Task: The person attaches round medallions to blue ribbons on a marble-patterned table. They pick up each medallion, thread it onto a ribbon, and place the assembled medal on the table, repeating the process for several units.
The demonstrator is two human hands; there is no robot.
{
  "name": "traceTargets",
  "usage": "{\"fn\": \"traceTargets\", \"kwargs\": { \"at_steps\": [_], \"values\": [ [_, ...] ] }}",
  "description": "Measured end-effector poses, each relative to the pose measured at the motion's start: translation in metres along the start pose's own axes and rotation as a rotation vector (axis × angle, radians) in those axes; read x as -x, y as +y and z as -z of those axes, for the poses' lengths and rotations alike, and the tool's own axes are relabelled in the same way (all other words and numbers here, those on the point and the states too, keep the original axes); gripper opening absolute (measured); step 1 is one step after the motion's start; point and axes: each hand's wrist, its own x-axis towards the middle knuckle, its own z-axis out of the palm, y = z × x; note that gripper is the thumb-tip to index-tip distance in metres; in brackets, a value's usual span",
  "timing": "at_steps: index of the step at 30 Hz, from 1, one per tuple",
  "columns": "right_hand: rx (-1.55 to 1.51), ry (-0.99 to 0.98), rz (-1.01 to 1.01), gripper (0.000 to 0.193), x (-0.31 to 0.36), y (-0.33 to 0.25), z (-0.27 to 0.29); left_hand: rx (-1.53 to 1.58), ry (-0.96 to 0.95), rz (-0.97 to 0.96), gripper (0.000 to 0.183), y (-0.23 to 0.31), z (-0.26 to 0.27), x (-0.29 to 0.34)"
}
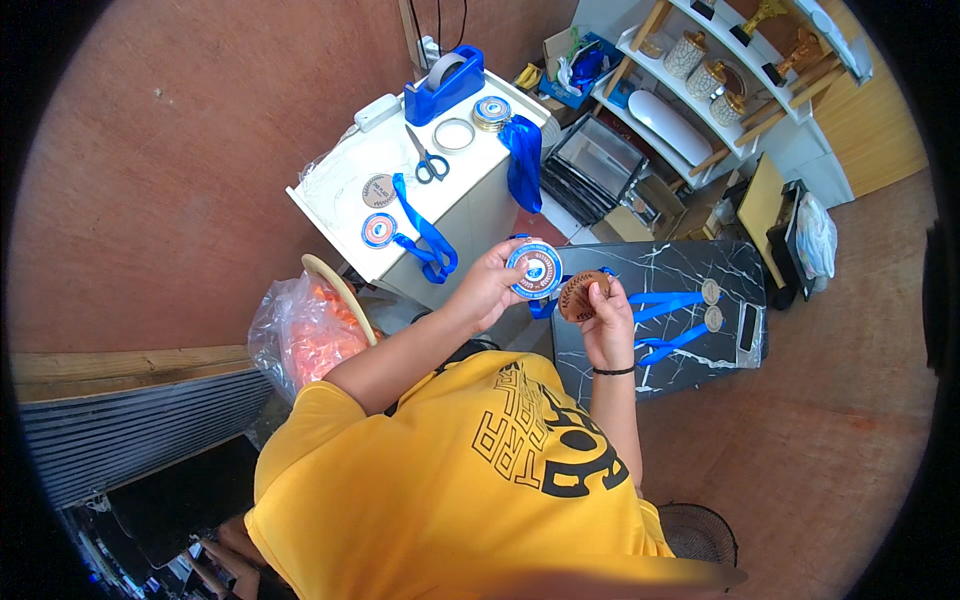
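Observation:
Between thumb and fingers, my left hand (490,285) grips a round medal (536,270) with a blue, white and reddish printed face. Close beside it, my right hand (609,325) pinches a copper-brown medal (577,297) with dark engraved marks. Blue ribbon shows behind both discs, though I cannot tell which piece belongs to which. On the white cabinet (330,222) at the left lie a printed medal (379,230) with a blue ribbon (430,240), a greyish-brown engraved disc (379,190) and a stack of medals (492,112) with ribbons hanging over the edge.
Scissors (430,165), a tape roll (454,136) and a blue tape dispenser (445,86) are on the cabinet. A black marbled table (600,360) at the right carries two ribboned medals (711,291) and a phone (747,327). An orange-filled plastic bag (310,335) stands left; shelves (660,65) rise behind.

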Motion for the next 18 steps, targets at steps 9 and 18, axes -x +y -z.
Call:
{"fn": "traceTargets", "kwargs": {
  "at_steps": [9,18],
  "values": [
    [-0.009,0.057,-0.111,0.027,0.004,0.033,0.000,-0.328,-0.201,0.230,0.039,-0.015,-0.007,0.014],
    [-0.334,0.101,-0.307,0.014,0.032,0.046,0.045,-1.938,0.726,-0.393,0.033,0.126,0.231,-0.090]
  ]
}}
